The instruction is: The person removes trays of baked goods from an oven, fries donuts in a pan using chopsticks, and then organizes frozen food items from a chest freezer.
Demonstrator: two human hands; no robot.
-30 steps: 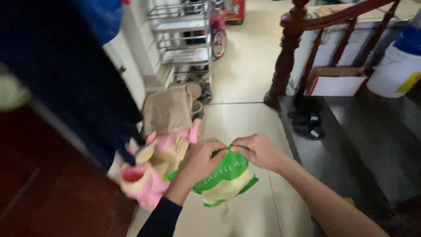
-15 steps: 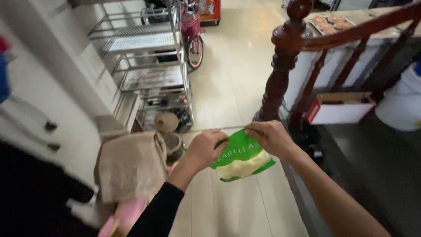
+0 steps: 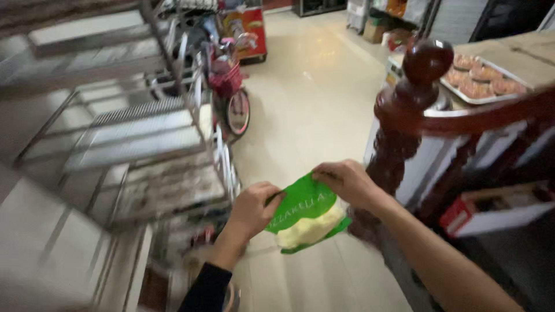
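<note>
A: Wide view first: the floor, pale and glossy, runs away from us past everything.

B: And I'll anchor on the newel post, dark turned wood with a round knob on top. What's around it?

A: Far left of the post, a tall metal rack, wire shelves, blurred. Just beyond the rack, still left of the post, a small pink bike with a red basket.

B: Behind the post to the right?

A: A tray of round pastries, up on a surface beyond the dark rail that runs off the post. Lower right of the post, behind the balusters, a red and white box.

B: Now the hands.

A: Both clamped on one thing! The bag, green with something pale yellow inside, hangs in the air just left of the post's base, above the floor. Left hand, dark sleeve at the wrist, grips the bag's top left edge. Right hand, bare forearm, pinches the top right corner, almost brushing the post.

B: So the bag's stretched between them?

A: Yes, top edge held taut, body sagging below.
</note>
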